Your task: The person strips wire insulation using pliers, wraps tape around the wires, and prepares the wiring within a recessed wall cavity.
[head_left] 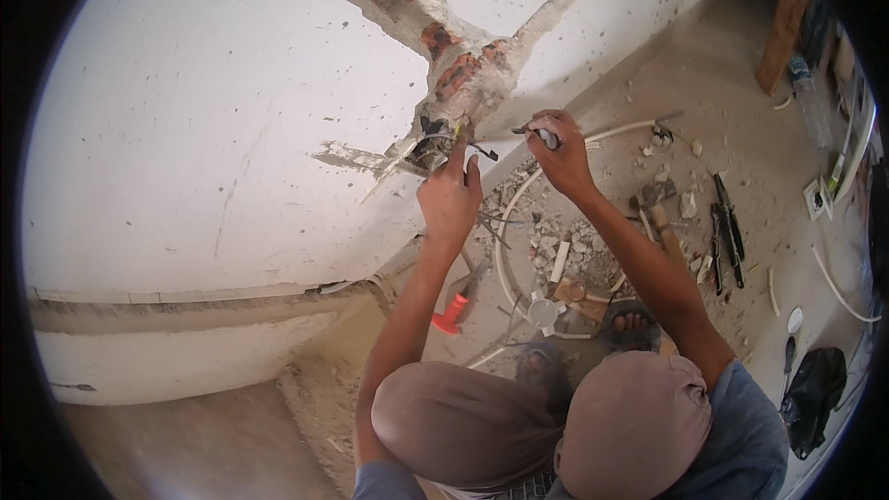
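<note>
At chipped white wall (231, 130), left hand (449, 199) is half-curling by black wire (487, 154), hold unclear; right hand (561, 154) is clenching small grey tool (549, 139).

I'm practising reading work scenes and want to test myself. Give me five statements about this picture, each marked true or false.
1. The left hand is at the lower end of the wall groove. True.
2. The right hand is empty. False: it holds a small object.
3. A bottle is farther right than the rubble. True.
4. The red handle is in the left hand. False: it lies on the floor.
5. A black bag is at the picture's right. True.
</note>
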`<move>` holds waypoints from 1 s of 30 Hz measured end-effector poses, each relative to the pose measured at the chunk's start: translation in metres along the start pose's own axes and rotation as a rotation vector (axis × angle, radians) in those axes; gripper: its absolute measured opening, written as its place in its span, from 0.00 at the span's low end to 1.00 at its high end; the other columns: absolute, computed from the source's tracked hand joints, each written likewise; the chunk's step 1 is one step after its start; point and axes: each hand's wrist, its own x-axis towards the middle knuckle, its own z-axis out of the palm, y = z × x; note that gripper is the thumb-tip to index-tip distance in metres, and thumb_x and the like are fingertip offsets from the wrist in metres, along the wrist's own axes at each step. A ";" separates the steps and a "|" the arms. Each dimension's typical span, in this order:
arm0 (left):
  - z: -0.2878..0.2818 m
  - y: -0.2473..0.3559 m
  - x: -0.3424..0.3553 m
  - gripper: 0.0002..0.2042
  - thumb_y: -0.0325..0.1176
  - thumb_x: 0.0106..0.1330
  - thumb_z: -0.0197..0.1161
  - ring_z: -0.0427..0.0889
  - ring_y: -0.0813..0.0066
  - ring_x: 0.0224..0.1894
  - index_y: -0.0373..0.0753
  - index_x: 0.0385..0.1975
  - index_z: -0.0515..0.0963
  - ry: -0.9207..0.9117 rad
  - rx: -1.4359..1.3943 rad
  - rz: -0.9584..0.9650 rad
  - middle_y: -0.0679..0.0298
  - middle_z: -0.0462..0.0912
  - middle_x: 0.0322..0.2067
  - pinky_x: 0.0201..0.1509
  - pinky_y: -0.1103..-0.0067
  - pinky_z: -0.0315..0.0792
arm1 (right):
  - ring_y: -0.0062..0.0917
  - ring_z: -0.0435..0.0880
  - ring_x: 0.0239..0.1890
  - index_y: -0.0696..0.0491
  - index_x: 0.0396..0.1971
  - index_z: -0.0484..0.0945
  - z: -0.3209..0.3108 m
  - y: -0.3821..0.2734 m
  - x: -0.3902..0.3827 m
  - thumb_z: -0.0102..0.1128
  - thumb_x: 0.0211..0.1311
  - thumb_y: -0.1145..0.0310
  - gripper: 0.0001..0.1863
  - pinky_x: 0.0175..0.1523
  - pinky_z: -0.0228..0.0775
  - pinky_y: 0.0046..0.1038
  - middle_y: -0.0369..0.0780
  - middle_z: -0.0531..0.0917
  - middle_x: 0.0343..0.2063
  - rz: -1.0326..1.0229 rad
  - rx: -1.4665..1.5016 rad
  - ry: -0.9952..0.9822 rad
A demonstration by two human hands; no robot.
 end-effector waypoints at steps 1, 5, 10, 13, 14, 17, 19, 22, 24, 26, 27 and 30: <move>0.001 -0.001 0.004 0.12 0.33 0.68 0.64 0.83 0.54 0.20 0.43 0.50 0.83 0.003 0.043 -0.014 0.56 0.81 0.18 0.25 0.63 0.75 | 0.39 0.80 0.51 0.56 0.38 0.85 0.004 -0.001 0.003 0.66 0.58 0.74 0.08 0.58 0.70 0.34 0.46 0.81 0.45 0.002 0.005 0.001; 0.005 -0.006 0.007 0.11 0.33 0.68 0.64 0.81 0.53 0.19 0.45 0.48 0.84 0.018 0.016 -0.057 0.56 0.79 0.15 0.26 0.63 0.73 | 0.38 0.78 0.54 0.54 0.38 0.85 0.009 -0.001 0.012 0.67 0.57 0.75 0.08 0.59 0.70 0.35 0.44 0.80 0.47 -0.100 -0.069 -0.017; 0.005 -0.016 0.001 0.09 0.31 0.69 0.63 0.75 0.57 0.16 0.41 0.45 0.85 -0.025 -0.253 -0.065 0.56 0.76 0.15 0.24 0.66 0.69 | 0.34 0.78 0.54 0.53 0.37 0.87 0.005 -0.019 0.025 0.67 0.56 0.78 0.09 0.57 0.73 0.33 0.40 0.79 0.49 -0.381 -0.234 -0.080; 0.007 -0.025 -0.002 0.09 0.29 0.69 0.63 0.75 0.59 0.16 0.40 0.45 0.84 -0.055 -0.291 -0.069 0.55 0.77 0.16 0.24 0.68 0.68 | 0.38 0.75 0.55 0.52 0.34 0.87 0.002 -0.041 0.045 0.69 0.53 0.75 0.07 0.59 0.72 0.38 0.38 0.79 0.49 -0.611 -0.269 -0.232; 0.007 -0.027 -0.002 0.09 0.29 0.69 0.63 0.75 0.61 0.17 0.39 0.46 0.84 -0.085 -0.293 -0.073 0.55 0.77 0.17 0.24 0.69 0.68 | 0.39 0.76 0.54 0.51 0.34 0.87 0.001 -0.043 0.051 0.69 0.51 0.75 0.08 0.59 0.72 0.39 0.38 0.78 0.49 -0.659 -0.271 -0.257; 0.009 -0.036 -0.007 0.10 0.27 0.70 0.62 0.76 0.67 0.18 0.37 0.49 0.83 -0.066 -0.362 -0.005 0.57 0.78 0.19 0.26 0.72 0.71 | 0.39 0.76 0.55 0.50 0.35 0.87 -0.003 -0.044 0.058 0.69 0.51 0.75 0.10 0.59 0.72 0.39 0.37 0.79 0.49 -0.688 -0.312 -0.289; 0.010 -0.043 -0.010 0.11 0.27 0.71 0.61 0.77 0.70 0.20 0.37 0.51 0.83 -0.071 -0.384 0.000 0.57 0.80 0.22 0.28 0.73 0.72 | 0.39 0.76 0.55 0.50 0.34 0.88 -0.005 -0.044 0.058 0.69 0.50 0.74 0.10 0.59 0.72 0.39 0.37 0.79 0.49 -0.674 -0.308 -0.298; 0.008 -0.042 -0.012 0.12 0.26 0.71 0.60 0.79 0.69 0.23 0.37 0.53 0.82 -0.113 -0.407 -0.043 0.56 0.82 0.25 0.31 0.74 0.74 | 0.39 0.76 0.55 0.50 0.34 0.88 -0.008 -0.037 0.051 0.69 0.50 0.74 0.09 0.60 0.72 0.39 0.36 0.79 0.49 -0.648 -0.336 -0.304; 0.006 -0.040 -0.016 0.14 0.25 0.70 0.60 0.80 0.67 0.23 0.36 0.54 0.81 -0.059 -0.472 -0.018 0.55 0.82 0.25 0.31 0.74 0.74 | 0.39 0.76 0.56 0.49 0.33 0.88 -0.003 -0.034 0.046 0.69 0.50 0.75 0.09 0.60 0.72 0.39 0.36 0.79 0.50 -0.638 -0.332 -0.300; 0.004 -0.036 -0.023 0.15 0.25 0.71 0.60 0.81 0.68 0.26 0.35 0.56 0.80 -0.024 -0.495 -0.019 0.55 0.83 0.27 0.34 0.75 0.76 | 0.39 0.76 0.56 0.50 0.33 0.88 0.005 -0.035 0.041 0.70 0.50 0.75 0.09 0.60 0.72 0.39 0.36 0.79 0.50 -0.637 -0.311 -0.294; 0.003 -0.032 -0.027 0.15 0.25 0.71 0.60 0.81 0.69 0.27 0.34 0.57 0.79 -0.005 -0.507 -0.020 0.55 0.83 0.28 0.35 0.75 0.76 | 0.39 0.76 0.56 0.49 0.33 0.88 0.008 -0.036 0.040 0.70 0.49 0.76 0.09 0.60 0.72 0.39 0.36 0.79 0.50 -0.652 -0.296 -0.298; -0.001 -0.017 -0.040 0.17 0.40 0.77 0.57 0.80 0.75 0.28 0.31 0.52 0.79 -0.126 -0.983 -0.416 0.62 0.81 0.29 0.33 0.77 0.74 | 0.38 0.77 0.55 0.49 0.34 0.88 0.018 -0.044 0.039 0.71 0.48 0.77 0.11 0.58 0.73 0.40 0.37 0.79 0.50 -0.725 -0.266 -0.315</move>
